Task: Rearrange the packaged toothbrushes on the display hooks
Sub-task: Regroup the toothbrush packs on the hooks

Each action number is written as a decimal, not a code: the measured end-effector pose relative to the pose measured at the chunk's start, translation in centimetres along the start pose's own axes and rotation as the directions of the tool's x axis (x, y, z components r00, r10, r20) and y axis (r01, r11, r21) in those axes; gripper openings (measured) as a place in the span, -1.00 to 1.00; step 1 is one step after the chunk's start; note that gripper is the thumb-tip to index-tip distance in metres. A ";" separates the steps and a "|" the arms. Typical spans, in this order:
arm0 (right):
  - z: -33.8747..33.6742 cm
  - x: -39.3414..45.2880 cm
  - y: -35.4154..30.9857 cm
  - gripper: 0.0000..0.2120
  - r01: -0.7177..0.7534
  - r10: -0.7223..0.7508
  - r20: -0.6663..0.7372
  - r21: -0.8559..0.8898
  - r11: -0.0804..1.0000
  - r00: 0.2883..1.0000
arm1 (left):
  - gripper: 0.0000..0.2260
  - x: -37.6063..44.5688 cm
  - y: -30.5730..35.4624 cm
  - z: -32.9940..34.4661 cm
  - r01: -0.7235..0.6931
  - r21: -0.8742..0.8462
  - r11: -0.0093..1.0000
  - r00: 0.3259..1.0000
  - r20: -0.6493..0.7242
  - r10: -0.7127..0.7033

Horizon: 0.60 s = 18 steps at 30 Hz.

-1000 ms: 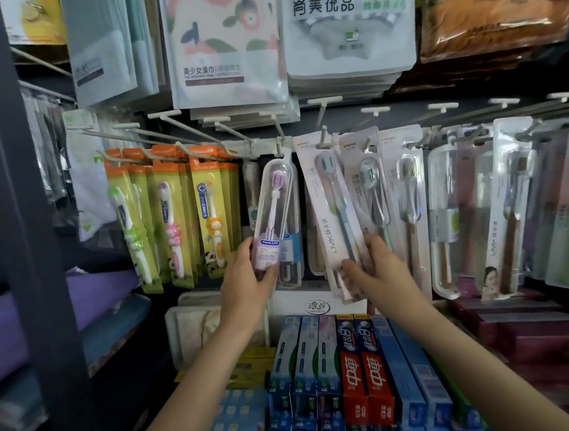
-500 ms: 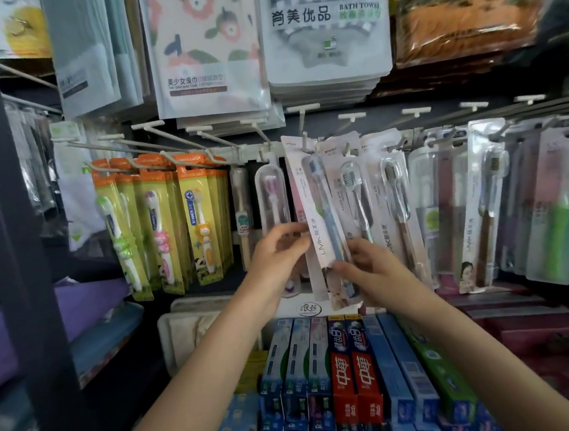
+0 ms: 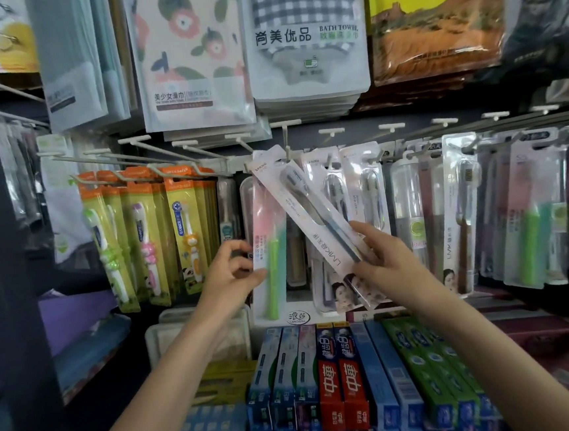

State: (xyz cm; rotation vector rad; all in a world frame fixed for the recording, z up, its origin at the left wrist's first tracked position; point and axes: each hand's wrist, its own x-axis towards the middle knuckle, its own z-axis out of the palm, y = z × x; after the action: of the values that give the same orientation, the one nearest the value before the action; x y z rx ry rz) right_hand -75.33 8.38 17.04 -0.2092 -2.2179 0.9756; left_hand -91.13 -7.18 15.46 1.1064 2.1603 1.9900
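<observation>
Pinching the left edge of a pink-and-green toothbrush pack (image 3: 267, 237), the left hand (image 3: 228, 282) has left the clear toothbrush case it steadied a second ago; thumb and curled fingers now clamp this pack, which hangs upright on its display hook (image 3: 250, 167). The right hand (image 3: 389, 264) keeps its grip on the white LMK toothbrush pack (image 3: 315, 226), fingers curled round its lower part. That pack, nearly upright half a second ago, now slants steeply, its top swung left so that it crosses over the pink-and-green pack's upper corner; whether its top is on a hook I cannot tell. Orange-topped children's toothbrush packs (image 3: 184, 231) hang to the left, toothpaste boxes (image 3: 342, 378) are stacked below, and packaged bath towels (image 3: 305, 38) hang above. The view has drawn closer to the rack.
</observation>
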 end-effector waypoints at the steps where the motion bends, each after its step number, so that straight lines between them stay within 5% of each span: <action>1: -0.4 0.1 -0.1 -0.46 -0.027 0.027 0.007 0.027 0.999 1.000 | -0.71 -0.2 -0.4 -0.2 0.008 -0.001 1.000 1.000 0.020 -0.008; 6: -2.3 1.9 -1.5 -0.50 0.043 -0.050 -0.048 -0.126 0.991 0.998 | -0.79 -0.6 -0.9 -0.7 -0.001 -0.006 1.000 0.997 0.074 0.002; 11: -4.0 1.4 -1.4 -0.55 0.200 -0.294 -0.168 -0.424 0.883 0.941 | -0.83 -1.7 -2.4 -0.6 0.003 -0.017 1.000 0.997 0.081 -0.001; 15: -3.8 0.4 -0.7 -0.64 0.324 -0.380 -0.201 -0.265 0.908 0.903 | -0.81 -2.5 -2.8 -0.5 -0.049 -0.112 0.993 0.998 0.041 0.053; 18: -3.2 -1.8 1.9 -0.78 0.275 -0.283 -0.325 -0.069 0.959 0.902 | -0.83 -3.2 -1.1 0.2 -0.127 -0.096 0.987 0.985 0.101 0.137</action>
State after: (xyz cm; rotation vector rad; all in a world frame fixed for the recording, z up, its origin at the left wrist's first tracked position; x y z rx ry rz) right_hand -72.09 10.86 16.26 -0.0555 -1.8838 0.7016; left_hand -89.16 -8.46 13.04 1.3417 1.9739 2.0051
